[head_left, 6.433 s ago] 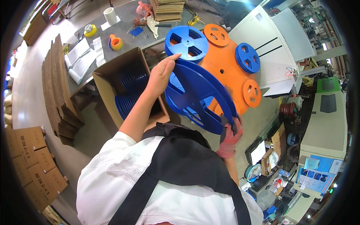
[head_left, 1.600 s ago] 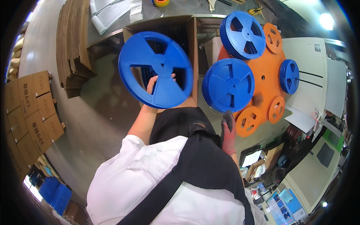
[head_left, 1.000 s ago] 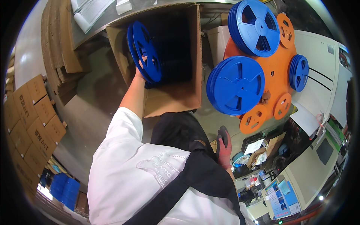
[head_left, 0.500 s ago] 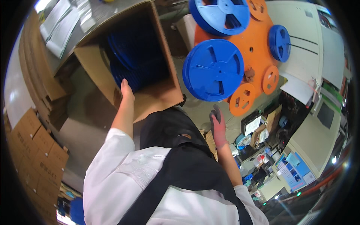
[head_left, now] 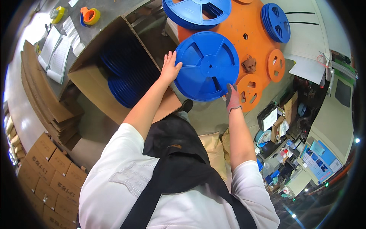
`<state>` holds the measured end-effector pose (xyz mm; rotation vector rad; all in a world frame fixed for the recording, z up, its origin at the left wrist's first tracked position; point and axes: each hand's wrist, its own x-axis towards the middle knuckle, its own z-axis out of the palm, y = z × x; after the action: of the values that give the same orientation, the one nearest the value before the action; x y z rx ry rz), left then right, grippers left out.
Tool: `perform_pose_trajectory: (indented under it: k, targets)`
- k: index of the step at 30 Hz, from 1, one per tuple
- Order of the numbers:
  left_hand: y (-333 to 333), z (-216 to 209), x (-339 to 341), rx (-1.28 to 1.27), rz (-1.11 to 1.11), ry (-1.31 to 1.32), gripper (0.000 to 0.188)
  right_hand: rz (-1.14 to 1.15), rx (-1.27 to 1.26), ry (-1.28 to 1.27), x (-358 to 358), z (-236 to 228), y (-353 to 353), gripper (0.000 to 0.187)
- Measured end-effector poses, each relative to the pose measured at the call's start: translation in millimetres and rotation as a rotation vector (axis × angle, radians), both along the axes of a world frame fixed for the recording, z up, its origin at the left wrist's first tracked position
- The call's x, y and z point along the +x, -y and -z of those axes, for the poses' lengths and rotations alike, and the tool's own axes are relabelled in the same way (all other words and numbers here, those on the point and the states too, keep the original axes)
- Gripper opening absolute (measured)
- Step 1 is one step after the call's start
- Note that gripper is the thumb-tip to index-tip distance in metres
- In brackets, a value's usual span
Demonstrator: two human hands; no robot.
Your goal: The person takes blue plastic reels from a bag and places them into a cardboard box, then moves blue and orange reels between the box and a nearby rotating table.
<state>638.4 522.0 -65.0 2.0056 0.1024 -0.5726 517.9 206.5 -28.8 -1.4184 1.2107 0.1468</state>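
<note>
A large round blue plastic reel [head_left: 223, 61] with cut-out windows faces me in front of an orange disc-shaped frame [head_left: 263, 42]. My bare left hand [head_left: 170, 68] is at the reel's left edge, fingers stretched upward and thumb toward its face. At the lower right rim, my right hand [head_left: 233, 99], in a red and grey glove, has its fingers closed on the reel's edge; part of this grip is hidden. Left of the reel, an open cardboard box [head_left: 91, 86] holds several blue reels [head_left: 124, 89] packed side by side.
Other blue reels [head_left: 275, 23] and round orange plates [head_left: 248, 91] are on the orange frame. A grey table [head_left: 108, 9] with papers and a tape roll [head_left: 90, 16] stands beyond the box. Flattened cardboard [head_left: 45, 95] and stacked cartons [head_left: 49, 171] lie left.
My left hand has left the cardboard box and moved right to the blue reel. My gloved right hand has risen to the reel's lower right rim. The view has shifted.
</note>
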Motion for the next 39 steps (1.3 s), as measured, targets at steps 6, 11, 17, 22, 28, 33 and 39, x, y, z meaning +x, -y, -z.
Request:
perform_pose_trajectory:
  k: [6, 11, 17, 22, 28, 33, 39]
  targets:
    - [5.2, -18.1, -7.6, -0.160, -0.225, -0.067, 0.057, 0.276, -0.046, 0.145, -1.0, -16.7, -9.9, 0.031]
    - [-13.3, -68.0, -35.0, -0.557, -0.602, -0.184, 0.050, 0.076, 0.167, 0.239, -24.9, -71.8, -14.1, 0.021]
    - [-46.9, -127.2, -78.5, -0.879, -0.732, -0.121, 0.037, -0.092, 0.077, 0.468, -41.3, -164.4, -36.8, 0.022]
    - [-45.3, -159.7, -92.5, -1.006, -0.731, -0.081, 0.034, -0.480, -0.180, 0.672, -77.2, -165.6, -18.5, 0.027]
    - [-50.5, -210.5, -86.0, -0.993, -0.677, -0.105, 0.033, -0.620, -0.533, 0.711, -59.3, -241.4, -42.4, 0.031]
    - [-53.6, -249.5, -80.8, -0.955, -0.628, -0.104, 0.031, 0.074, 0.272, 0.657, -51.2, -261.5, -56.7, 0.035]
    - [-62.9, -256.1, -82.0, -0.994, -0.570, -0.036, 0.036, -0.011, 0.268, 0.726, -59.0, -270.8, -55.9, 0.037]
